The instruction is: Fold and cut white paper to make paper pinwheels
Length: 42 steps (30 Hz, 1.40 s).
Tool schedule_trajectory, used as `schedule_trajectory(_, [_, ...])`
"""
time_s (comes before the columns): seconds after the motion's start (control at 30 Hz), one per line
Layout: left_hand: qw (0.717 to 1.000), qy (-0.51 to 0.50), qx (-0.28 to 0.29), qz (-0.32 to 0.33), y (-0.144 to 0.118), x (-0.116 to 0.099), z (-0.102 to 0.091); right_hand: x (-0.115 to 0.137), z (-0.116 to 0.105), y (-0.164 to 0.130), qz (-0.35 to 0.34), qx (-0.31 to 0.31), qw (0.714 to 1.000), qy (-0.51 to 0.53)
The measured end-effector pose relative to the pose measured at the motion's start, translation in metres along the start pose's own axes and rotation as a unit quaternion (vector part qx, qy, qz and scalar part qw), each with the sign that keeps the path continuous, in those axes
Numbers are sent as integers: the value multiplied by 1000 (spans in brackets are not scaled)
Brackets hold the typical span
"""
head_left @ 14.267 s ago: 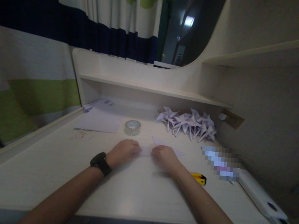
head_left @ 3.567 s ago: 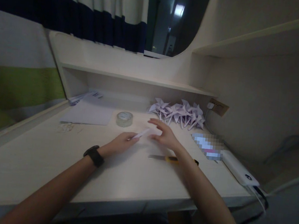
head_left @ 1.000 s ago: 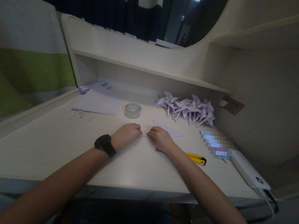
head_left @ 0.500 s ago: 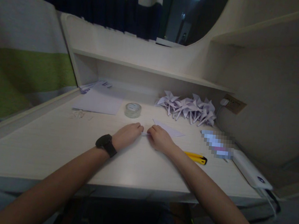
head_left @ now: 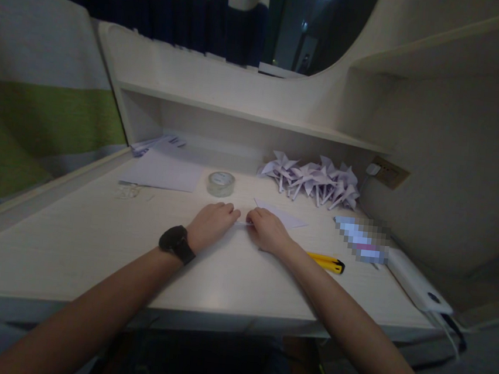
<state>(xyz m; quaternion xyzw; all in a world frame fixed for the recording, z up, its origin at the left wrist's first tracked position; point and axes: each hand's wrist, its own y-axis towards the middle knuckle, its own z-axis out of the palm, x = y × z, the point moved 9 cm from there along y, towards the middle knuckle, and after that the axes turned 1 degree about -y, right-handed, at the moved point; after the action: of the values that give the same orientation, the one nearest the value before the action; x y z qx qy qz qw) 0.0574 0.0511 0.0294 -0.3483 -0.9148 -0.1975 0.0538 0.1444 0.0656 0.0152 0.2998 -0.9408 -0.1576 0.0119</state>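
Observation:
My left hand (head_left: pixel 214 225), with a black watch (head_left: pixel 177 243) at its wrist, and my right hand (head_left: pixel 267 230) are close together at the middle of the desk. Both have their fingers closed on a thin strip of white paper (head_left: pixel 242 223), one at each end. Most of the strip is hidden under the fingers, so whether it is rolled or folded I cannot tell. Just behind my right hand lies a folded white paper triangle (head_left: pixel 288 216). A yellow utility knife (head_left: pixel 328 263) rests beside my right forearm, partly covered by it.
A clear tape roll (head_left: pixel 220 184) stands beyond my left hand. White paper sheets (head_left: pixel 167 167) and small scraps (head_left: pixel 129 192) are at the left. Several paper pinwheels (head_left: pixel 312 178) are heaped at the back right. A blurred phone-like object (head_left: pixel 359 240) and a white cabled device (head_left: pixel 417 279) lie at the right.
Both hands stay in almost the same place, with only slight finger movement at the paper strip. The whole view has shifted very slightly.

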Motion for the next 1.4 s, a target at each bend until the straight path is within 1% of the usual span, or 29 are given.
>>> schedule_trajectory(0.1, [1000,14,10,6,-1,2,-1,-9,-3,-1,21,8,1000,19])
schedule_trajectory(0.2, [1000,10,3,23,-2,3,-3,-17,-3,-2,38,15,998,42])
schedule_trajectory(0.3, [1000,6,5,27,-2,4,2,-16,-1,-2,25,19,998,54])
schedule_trajectory(0.47, [999,-9,22,22,-2,5,10,-12,-1,-3,-3,-5,998,55])
schedule_trajectory(0.63, [999,-28,41,21,-4,3,12,-7,1,-5,-37,6,998,50])
schedule_trajectory(0.87, [996,-83,36,20,-5,-2,10,-7,-1,-5,-28,0,998,62])
schedule_trajectory(0.97, [993,-110,43,10,-5,0,12,-12,-1,-4,-15,-8,994,104])
schedule_trajectory(1.03, [989,-145,37,1,-4,6,11,-18,-2,-3,-3,-23,986,164])
schedule_trajectory(1.1, [980,-198,25,-2,-2,12,9,-28,-1,-2,17,-28,967,252])
schedule_trajectory(1.17, [965,-262,13,-9,0,20,8,-36,5,-2,43,-6,932,359])
schedule_trajectory(1.23, [942,-335,6,-28,2,28,8,-42,13,-3,77,26,881,466])
schedule_trajectory(1.3, [909,-413,-6,-62,3,37,8,-46,19,-6,113,41,824,553])
schedule_trajectory(1.33, [890,-448,-10,-85,4,41,8,-48,20,-7,131,37,799,586])
schedule_trajectory(1.4, [853,-504,-16,-137,3,49,11,-52,21,-8,158,16,757,633])
